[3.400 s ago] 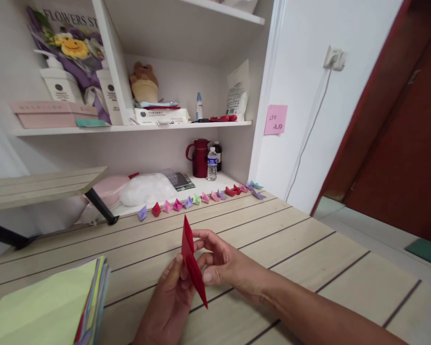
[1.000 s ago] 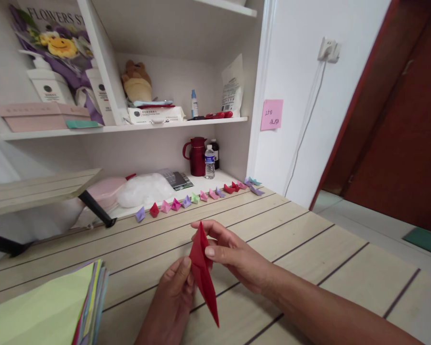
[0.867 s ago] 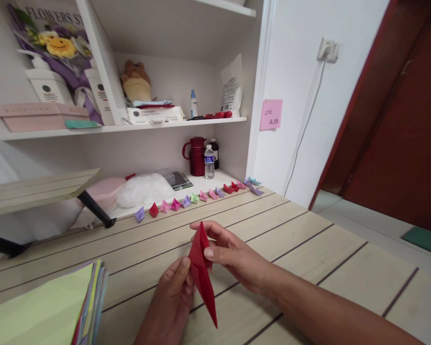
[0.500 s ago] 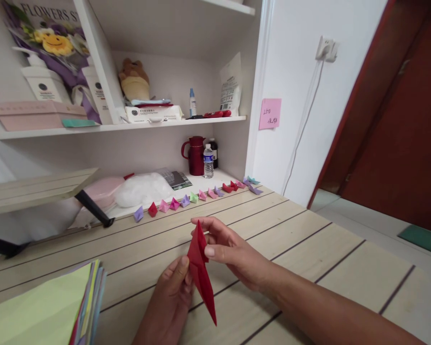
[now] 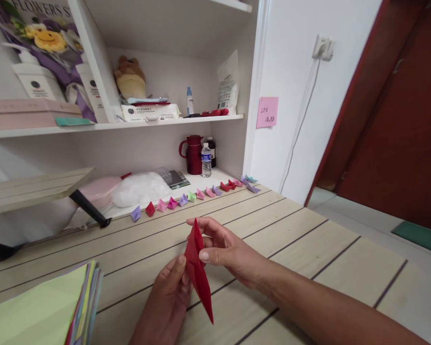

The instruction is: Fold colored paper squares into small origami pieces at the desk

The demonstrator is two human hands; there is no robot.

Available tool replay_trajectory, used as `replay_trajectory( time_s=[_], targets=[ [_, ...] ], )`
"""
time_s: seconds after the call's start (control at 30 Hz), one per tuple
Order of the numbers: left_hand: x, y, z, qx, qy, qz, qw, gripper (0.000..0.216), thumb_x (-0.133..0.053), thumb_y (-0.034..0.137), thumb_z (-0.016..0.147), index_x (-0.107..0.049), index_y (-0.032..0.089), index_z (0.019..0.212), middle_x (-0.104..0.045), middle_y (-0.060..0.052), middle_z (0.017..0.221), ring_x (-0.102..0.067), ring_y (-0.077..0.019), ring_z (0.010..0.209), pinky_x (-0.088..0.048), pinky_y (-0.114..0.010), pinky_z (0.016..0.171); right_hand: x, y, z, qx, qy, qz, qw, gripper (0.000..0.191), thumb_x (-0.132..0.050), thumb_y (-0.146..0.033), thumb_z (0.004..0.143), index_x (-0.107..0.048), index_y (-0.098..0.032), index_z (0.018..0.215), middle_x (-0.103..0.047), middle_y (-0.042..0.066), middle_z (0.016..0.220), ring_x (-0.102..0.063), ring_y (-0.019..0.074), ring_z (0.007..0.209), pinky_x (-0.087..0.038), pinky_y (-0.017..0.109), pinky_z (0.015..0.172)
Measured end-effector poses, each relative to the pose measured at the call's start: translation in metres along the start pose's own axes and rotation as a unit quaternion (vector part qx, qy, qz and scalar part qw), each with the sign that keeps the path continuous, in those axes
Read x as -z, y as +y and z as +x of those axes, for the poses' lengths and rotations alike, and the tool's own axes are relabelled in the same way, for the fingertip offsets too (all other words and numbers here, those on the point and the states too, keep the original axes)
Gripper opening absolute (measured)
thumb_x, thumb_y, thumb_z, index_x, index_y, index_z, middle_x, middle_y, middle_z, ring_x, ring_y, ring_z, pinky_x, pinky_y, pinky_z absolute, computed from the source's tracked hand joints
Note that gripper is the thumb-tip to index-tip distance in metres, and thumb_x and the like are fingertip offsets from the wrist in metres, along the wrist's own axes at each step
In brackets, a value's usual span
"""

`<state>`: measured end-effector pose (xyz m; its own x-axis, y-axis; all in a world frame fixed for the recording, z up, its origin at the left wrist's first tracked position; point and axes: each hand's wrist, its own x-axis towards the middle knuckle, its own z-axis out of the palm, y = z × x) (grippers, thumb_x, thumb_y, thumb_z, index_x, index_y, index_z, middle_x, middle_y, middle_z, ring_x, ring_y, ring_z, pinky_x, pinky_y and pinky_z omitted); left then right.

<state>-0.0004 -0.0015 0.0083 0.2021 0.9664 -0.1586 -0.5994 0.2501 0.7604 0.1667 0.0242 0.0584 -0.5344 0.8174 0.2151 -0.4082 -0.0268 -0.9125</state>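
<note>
A folded piece of red origami paper [image 5: 197, 274], long and pointed at both ends, is held tilted above the table between my two hands. My left hand [image 5: 174, 282] pinches its left edge between thumb and fingers. On the other side, my right hand [image 5: 222, 247] grips the upper part, its thumb pressed on the near face and its fingers behind, partly hidden by the paper. Beyond the hands, a row of small folded paper boats [image 5: 172, 203] in red, pink, purple, green and blue lines the table's back edge.
A stack of coloured paper [image 5: 32, 306], light yellow on top, lies at the left front of the slatted table [image 5: 294, 239]. A small raised stand [image 5: 39, 189] is behind it. At the back are a white plastic bag [image 5: 141, 189], a dark red jug [image 5: 194, 154] and a water bottle [image 5: 206, 160].
The view has shifted slightly. My right thumb has pressed closer against the red paper, and its upper part looks flatter than before. Both hands keep their hold.
</note>
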Motion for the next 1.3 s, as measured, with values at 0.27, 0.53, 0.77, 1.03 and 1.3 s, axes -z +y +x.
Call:
replay_trajectory(
  time_s=[0.27, 0.53, 0.77, 1.03, 1.3],
  targets=[
    [-0.003, 0.001, -0.001, -0.014, 0.035, 0.005, 0.999, 0.028, -0.082, 0.032, 0.072, -0.066, 0.014, 0.087, -0.053, 0.005, 0.065, -0.041, -0.0049, 0.057, -0.041, -0.017, 0.055, -0.001, -0.002, 0.000, 0.006, 0.008, -0.013, 1.000, 0.055, -0.074, -0.019, 0.075, -0.058, -0.028, 0.127, -0.057, 0.001, 0.109, -0.058, 0.0143, 0.086, -0.047, 0.032, 0.082],
    [-0.002, -0.012, 0.004, -0.096, 0.087, 0.181, 0.975, 0.037, -0.079, 0.048, 0.070, -0.060, 0.017, 0.063, -0.048, 0.005, 0.058, -0.039, -0.0094, 0.059, -0.035, -0.021, 0.057, 0.006, 0.009, 0.004, -0.005, 0.088, -0.184, 0.979, 0.067, -0.066, -0.008, 0.071, -0.051, -0.031, 0.131, -0.053, 0.003, 0.120, -0.055, 0.0088, 0.072, -0.046, 0.023, 0.064],
    [-0.002, -0.013, 0.005, -0.116, 0.088, 0.163, 0.976, 0.036, -0.077, 0.051, 0.072, -0.061, 0.019, 0.066, -0.050, 0.004, 0.061, -0.041, -0.0106, 0.061, -0.036, -0.023, 0.063, 0.008, 0.014, 0.007, 0.000, 0.069, -0.172, 0.983, 0.022, -0.067, -0.012, 0.070, -0.059, -0.019, 0.089, -0.064, -0.004, 0.072, -0.059, 0.0122, 0.063, -0.046, 0.022, 0.056],
    [0.002, -0.014, 0.008, -0.107, 0.059, 0.151, 0.981, 0.040, -0.075, 0.051, 0.074, -0.057, 0.018, 0.061, -0.051, 0.003, 0.056, -0.042, -0.0101, 0.056, -0.035, -0.024, 0.059, -0.001, 0.013, 0.007, -0.053, 0.075, -0.144, 0.985, 0.021, -0.077, -0.022, 0.065, -0.057, -0.017, 0.070, -0.064, -0.003, 0.058, -0.058, 0.0128, 0.051, -0.047, 0.025, 0.052],
    [0.001, -0.015, 0.012, -0.110, 0.038, 0.128, 0.985, 0.043, -0.078, 0.057, 0.068, -0.066, 0.015, 0.068, -0.063, -0.003, 0.065, -0.051, -0.0119, 0.060, -0.041, -0.026, 0.063, 0.001, 0.022, 0.009, -0.052, 0.116, -0.088, 0.988, 0.023, -0.077, -0.022, 0.065, -0.056, -0.018, 0.073, -0.064, -0.004, 0.058, -0.062, 0.0159, 0.055, -0.050, 0.030, 0.059]
  ],
)
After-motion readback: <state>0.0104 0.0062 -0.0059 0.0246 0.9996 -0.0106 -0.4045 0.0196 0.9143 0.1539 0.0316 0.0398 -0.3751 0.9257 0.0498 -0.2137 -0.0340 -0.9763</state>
